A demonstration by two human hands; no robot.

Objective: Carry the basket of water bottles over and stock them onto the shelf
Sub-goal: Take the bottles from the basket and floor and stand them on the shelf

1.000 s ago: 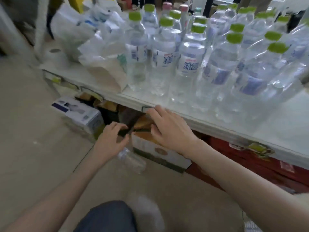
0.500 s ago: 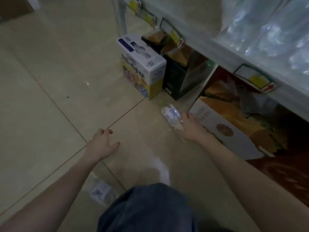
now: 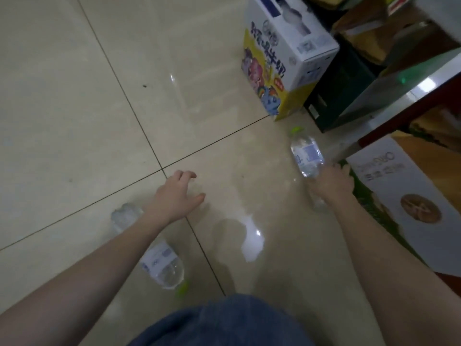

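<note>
Nearest the camera, at six o'clock, the person's blue-clad knee point(image 3: 224, 320) fills the bottom edge. Just beyond it, toward seven o'clock, one water bottle point(image 3: 159, 260) lies on its side on the tiled floor point(image 3: 74, 108), partly under the left forearm, green cap pointing back at the person. It looks free to roll, and a shifting foot or knee could kick it off or crush it.

The left hand point(image 3: 174, 196) hovers over the tiles with fingers loosely spread, holding nothing.

At about three o'clock the right hand point(image 3: 331, 182) grasps the base of a second bottle point(image 3: 306, 153), which also lies on the floor, cap pointing away. A grasp so near the end could let the smooth plastic slip, sending the bottle rolling under the shelf edge point(image 3: 409, 93).

Farther off, at one o'clock, stands a colourful carton point(image 3: 287, 58); a white box point(image 3: 404, 196) sits at three o'clock. No basket is in view.
</note>
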